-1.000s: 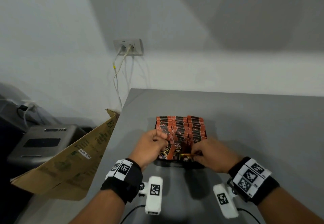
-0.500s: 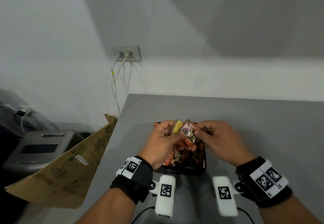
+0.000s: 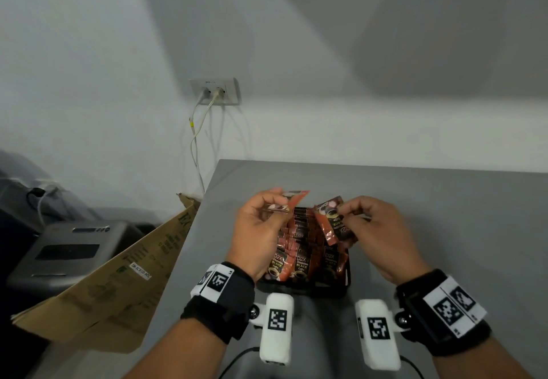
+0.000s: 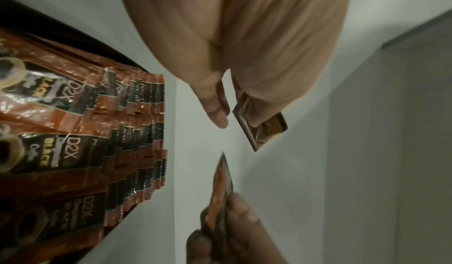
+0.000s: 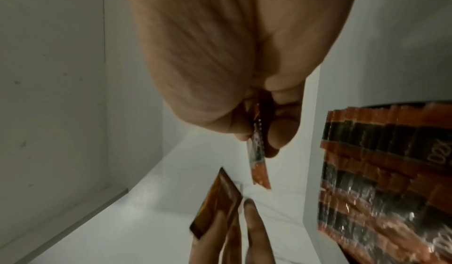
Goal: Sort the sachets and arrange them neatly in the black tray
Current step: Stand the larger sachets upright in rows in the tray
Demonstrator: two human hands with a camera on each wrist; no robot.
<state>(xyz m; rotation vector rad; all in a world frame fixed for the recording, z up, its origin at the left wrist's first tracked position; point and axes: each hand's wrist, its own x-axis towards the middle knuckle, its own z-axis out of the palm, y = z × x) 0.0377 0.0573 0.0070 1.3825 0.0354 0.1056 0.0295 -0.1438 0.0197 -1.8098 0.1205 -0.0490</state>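
A black tray (image 3: pixel 302 289) sits on the grey table (image 3: pixel 430 230), filled with overlapping rows of orange-and-black coffee sachets (image 3: pixel 302 239). Both hands hover above it, a little apart. My left hand (image 3: pixel 277 202) pinches one orange sachet (image 3: pixel 293 196) held nearly flat. My right hand (image 3: pixel 341 211) pinches sachets (image 3: pixel 330 224) that hang tilted downward; how many it holds I cannot tell. The left wrist view shows the pinched sachet (image 4: pixel 263 128) edge-on, with the tray's rows (image 4: pixel 97 133) to the left. In the right wrist view the held sachet (image 5: pixel 257 152) hangs beside the tray's rows (image 5: pixel 379 162).
A flattened cardboard box (image 3: pixel 103 284) leans against the table's left edge. Beyond it on the floor stands a grey machine (image 3: pixel 68 248). A wall socket (image 3: pixel 215 91) with cables hangs behind the table. Bare grey tabletop lies to the right and behind the tray.
The hands rose from the tray's front edge with sachets, met above the tray, and have now drawn apart, each holding its own.
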